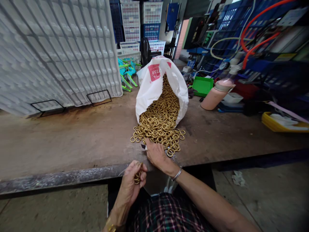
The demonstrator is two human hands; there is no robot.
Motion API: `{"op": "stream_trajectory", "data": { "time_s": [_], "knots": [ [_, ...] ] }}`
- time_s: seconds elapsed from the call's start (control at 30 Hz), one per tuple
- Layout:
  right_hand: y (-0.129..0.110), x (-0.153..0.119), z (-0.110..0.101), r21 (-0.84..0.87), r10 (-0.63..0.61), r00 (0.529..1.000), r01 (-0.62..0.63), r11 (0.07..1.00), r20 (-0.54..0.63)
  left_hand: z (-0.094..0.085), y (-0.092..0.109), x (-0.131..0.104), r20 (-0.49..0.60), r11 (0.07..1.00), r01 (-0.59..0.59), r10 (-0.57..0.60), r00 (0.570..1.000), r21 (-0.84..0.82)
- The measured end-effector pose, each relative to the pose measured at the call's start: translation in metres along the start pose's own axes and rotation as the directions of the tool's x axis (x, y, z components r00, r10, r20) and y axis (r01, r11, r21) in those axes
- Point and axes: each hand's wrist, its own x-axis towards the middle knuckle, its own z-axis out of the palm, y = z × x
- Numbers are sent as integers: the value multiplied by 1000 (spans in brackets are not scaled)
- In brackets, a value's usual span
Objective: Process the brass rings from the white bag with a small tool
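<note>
A white sack (149, 87) with a red print lies open on the table, and brass-coloured rings (160, 112) spill from its mouth toward the front edge. My left hand (132, 180) is closed around several brass rings (137, 177) just in front of the table edge; a thin pale strand shows beside it. At the near edge of the pile, my right hand (156, 154), with a metal bangle on the wrist, reaches to the rings with bent fingers. A small black-and-white piece (144, 147) shows by its fingertips. Whether those fingers grip anything is hidden.
White ribbed trays (60, 48) stand upright in black wire holders on the left of the wooden table (96, 135). To the right are a green tray (202, 86), a pink bottle (216, 95) and a yellow tray (272, 124). Stacked crates (130, 19) stand behind.
</note>
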Motion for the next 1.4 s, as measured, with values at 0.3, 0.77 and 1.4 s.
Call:
{"op": "stream_trajectory", "data": {
  "time_s": [0.3, 0.77, 1.4],
  "knots": [
    [23, -15, 12, 255, -224, 973, 230, 939, -54, -11, 10, 7, -48, 971, 41, -53, 997, -235],
    [17, -8, 15, 159, -85, 995, 91, 983, -43, -9, 11, 7, -152, 993, -71, 56, 987, -90],
    [11, -27, 2, 802, -124, 990, 125, 585, -64, -2, -2, 10, -142, 865, -96, 188, 972, 492]
  ]
}}
